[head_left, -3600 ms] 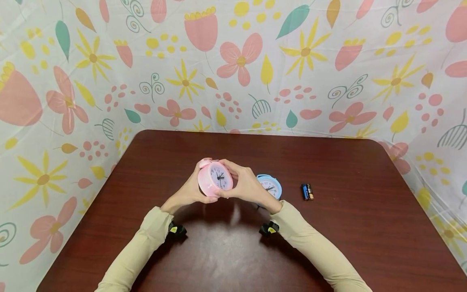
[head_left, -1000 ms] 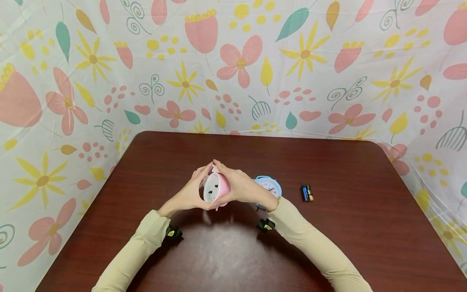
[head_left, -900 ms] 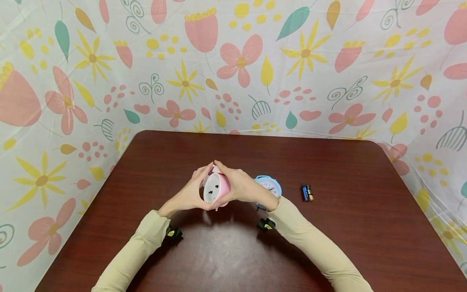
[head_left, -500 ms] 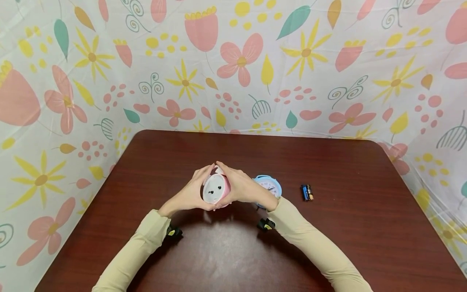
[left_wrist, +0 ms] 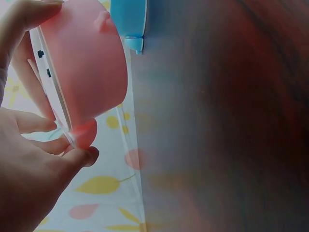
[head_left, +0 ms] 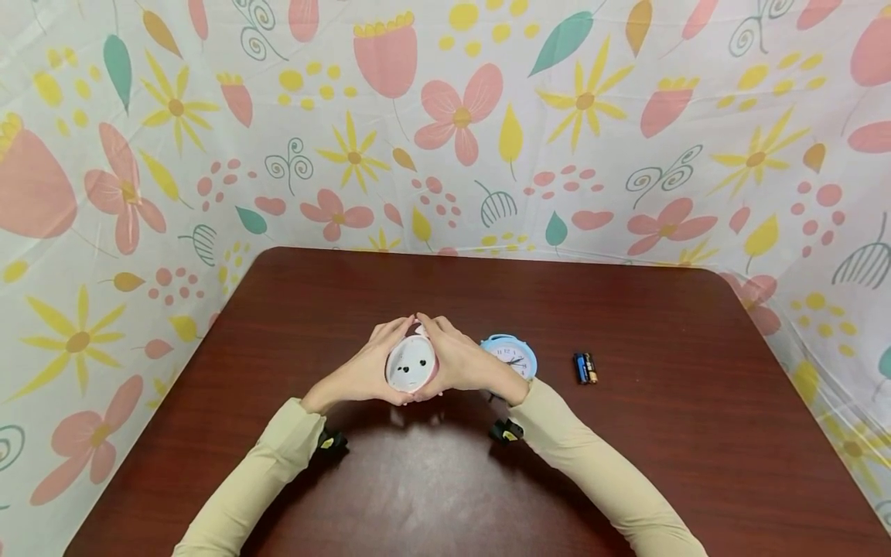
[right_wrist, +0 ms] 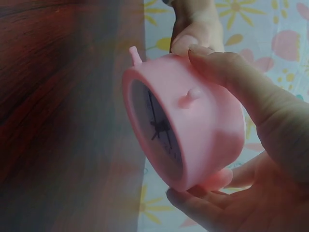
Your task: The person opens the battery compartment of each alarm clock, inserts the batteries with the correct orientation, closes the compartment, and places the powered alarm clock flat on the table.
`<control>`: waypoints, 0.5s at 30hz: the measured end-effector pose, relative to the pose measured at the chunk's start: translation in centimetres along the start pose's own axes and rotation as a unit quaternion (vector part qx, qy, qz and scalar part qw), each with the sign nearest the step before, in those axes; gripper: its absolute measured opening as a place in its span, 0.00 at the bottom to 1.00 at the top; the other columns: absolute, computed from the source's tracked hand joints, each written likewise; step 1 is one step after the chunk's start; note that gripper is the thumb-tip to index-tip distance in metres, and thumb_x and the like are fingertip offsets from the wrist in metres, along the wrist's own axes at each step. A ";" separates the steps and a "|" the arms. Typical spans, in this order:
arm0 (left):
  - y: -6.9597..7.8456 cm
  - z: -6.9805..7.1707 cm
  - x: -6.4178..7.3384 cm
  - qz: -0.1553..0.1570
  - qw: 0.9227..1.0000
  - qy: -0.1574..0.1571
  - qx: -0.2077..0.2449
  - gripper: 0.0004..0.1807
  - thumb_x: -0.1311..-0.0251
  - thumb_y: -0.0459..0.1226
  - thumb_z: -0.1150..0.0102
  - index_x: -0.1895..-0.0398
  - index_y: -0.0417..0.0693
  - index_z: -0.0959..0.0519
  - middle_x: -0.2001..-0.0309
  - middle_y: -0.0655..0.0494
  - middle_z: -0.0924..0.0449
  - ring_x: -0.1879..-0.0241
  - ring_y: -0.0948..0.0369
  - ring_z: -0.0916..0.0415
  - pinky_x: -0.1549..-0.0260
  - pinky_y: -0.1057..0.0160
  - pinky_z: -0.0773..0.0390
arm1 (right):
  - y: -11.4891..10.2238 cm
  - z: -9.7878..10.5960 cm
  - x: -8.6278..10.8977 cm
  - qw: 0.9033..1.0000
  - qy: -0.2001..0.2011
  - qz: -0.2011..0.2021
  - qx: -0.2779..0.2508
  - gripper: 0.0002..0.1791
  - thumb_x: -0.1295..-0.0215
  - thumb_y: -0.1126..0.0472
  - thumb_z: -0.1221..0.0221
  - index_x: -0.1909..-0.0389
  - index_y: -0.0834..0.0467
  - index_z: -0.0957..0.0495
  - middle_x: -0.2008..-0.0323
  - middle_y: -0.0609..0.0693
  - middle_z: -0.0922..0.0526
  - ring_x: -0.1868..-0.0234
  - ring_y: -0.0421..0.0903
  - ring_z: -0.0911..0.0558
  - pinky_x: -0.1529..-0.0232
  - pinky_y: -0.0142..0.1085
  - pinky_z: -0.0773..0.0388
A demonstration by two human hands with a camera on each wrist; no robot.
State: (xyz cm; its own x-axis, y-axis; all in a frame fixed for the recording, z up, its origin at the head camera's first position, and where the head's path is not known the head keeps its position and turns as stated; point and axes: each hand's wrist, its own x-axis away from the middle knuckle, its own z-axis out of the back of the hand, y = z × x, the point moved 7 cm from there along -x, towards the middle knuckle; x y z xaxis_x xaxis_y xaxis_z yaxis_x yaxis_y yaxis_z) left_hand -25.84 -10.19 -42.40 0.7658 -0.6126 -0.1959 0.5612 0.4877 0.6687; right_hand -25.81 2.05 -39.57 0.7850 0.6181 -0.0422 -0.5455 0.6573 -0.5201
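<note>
A pink alarm clock (head_left: 411, 365) is held above the table between both hands, its white back with two small black knobs facing the head camera. From the left, my left hand (head_left: 356, 375) grips it by the rim. My right hand (head_left: 462, 360) grips the opposite side, and the fingertips of both hands meet near the clock's top. Seen in the right wrist view, the pink clock's body (right_wrist: 212, 116) has small feet, and its dial with dark hands points away from me. My right thumb (right_wrist: 231, 65) lies across the casing.
A light-blue alarm clock (head_left: 513, 357) stands dial-up on the dark wooden table (head_left: 661, 433), partly behind my right wrist. To its right lie batteries (head_left: 585, 368), side by side. A flower-patterned cloth (head_left: 452, 155) hangs behind the table.
Earlier the pink clock's dial faced the head camera; it has since been turned round to show its back. Over the last second the back has tilted further up. Both hands keep hold.
</note>
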 end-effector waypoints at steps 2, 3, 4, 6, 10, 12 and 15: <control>0.2 0.0 -0.1 -0.004 1.000 0.000 -0.007 0.67 0.72 0.44 0.24 0.24 0.39 0.52 0.28 0.41 0.46 0.32 0.45 0.48 0.38 0.42 0.37 | 0.0 0.0 0.1 1.000 0.001 -0.008 0.000 0.71 0.68 0.45 0.21 0.26 0.66 0.52 0.38 0.63 0.33 0.47 0.53 0.24 0.47 0.45 0.23; 0.3 0.1 -0.2 -0.008 1.000 0.001 -0.013 0.67 0.72 0.44 0.24 0.24 0.38 0.51 0.28 0.41 0.46 0.32 0.45 0.48 0.38 0.42 0.37 | 0.0 0.0 0.1 1.000 0.003 -0.011 0.000 0.72 0.69 0.44 0.21 0.26 0.66 0.53 0.38 0.63 0.33 0.48 0.53 0.24 0.48 0.45 0.23; 0.3 0.1 -0.2 -0.010 1.000 0.001 -0.016 0.66 0.72 0.44 0.24 0.25 0.38 0.51 0.28 0.40 0.46 0.32 0.45 0.48 0.38 0.42 0.36 | 0.0 0.0 0.1 1.000 0.004 -0.013 0.000 0.73 0.70 0.42 0.21 0.26 0.66 0.53 0.38 0.63 0.34 0.49 0.53 0.24 0.49 0.45 0.22; 0.4 0.1 -0.3 -0.013 1.000 0.001 -0.020 0.66 0.72 0.44 0.25 0.25 0.38 0.51 0.28 0.40 0.45 0.32 0.45 0.47 0.38 0.42 0.36 | 0.1 0.0 0.1 1.000 0.005 -0.017 0.000 0.75 0.71 0.40 0.21 0.26 0.65 0.54 0.39 0.62 0.34 0.51 0.52 0.23 0.51 0.45 0.22; 0.4 0.0 -0.4 -0.012 1.000 -0.006 -0.020 0.66 0.71 0.44 0.26 0.24 0.40 0.52 0.28 0.41 0.45 0.32 0.46 0.48 0.38 0.43 0.37 | 0.1 0.0 0.1 1.000 0.012 -0.013 -0.003 0.72 0.71 0.40 0.21 0.27 0.63 0.50 0.41 0.61 0.32 0.51 0.51 0.24 0.53 0.44 0.21; 0.4 0.0 -0.4 -0.013 1.000 -0.008 -0.022 0.66 0.70 0.45 0.26 0.24 0.40 0.52 0.28 0.41 0.45 0.32 0.45 0.48 0.38 0.42 0.37 | 0.1 0.0 0.1 1.000 0.020 -0.009 -0.005 0.69 0.71 0.41 0.21 0.28 0.61 0.48 0.43 0.61 0.30 0.52 0.51 0.24 0.54 0.44 0.21; 0.4 0.0 -0.4 -0.016 1.000 -0.012 -0.024 0.66 0.69 0.45 0.26 0.24 0.40 0.54 0.27 0.41 0.47 0.32 0.45 0.49 0.38 0.41 0.37 | 0.3 -0.1 0.1 0.999 0.033 -0.006 -0.009 0.67 0.72 0.42 0.20 0.30 0.60 0.45 0.45 0.61 0.29 0.51 0.51 0.24 0.54 0.44 0.21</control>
State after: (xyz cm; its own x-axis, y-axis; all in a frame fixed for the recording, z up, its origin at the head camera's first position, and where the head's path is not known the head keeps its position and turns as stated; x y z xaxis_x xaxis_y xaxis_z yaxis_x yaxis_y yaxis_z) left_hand -25.92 -9.79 -42.06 0.7403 -0.6420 -0.1994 0.5996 0.4966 0.6275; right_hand -25.87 2.23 -39.76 0.8097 0.5796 -0.0921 -0.5307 0.6561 -0.5365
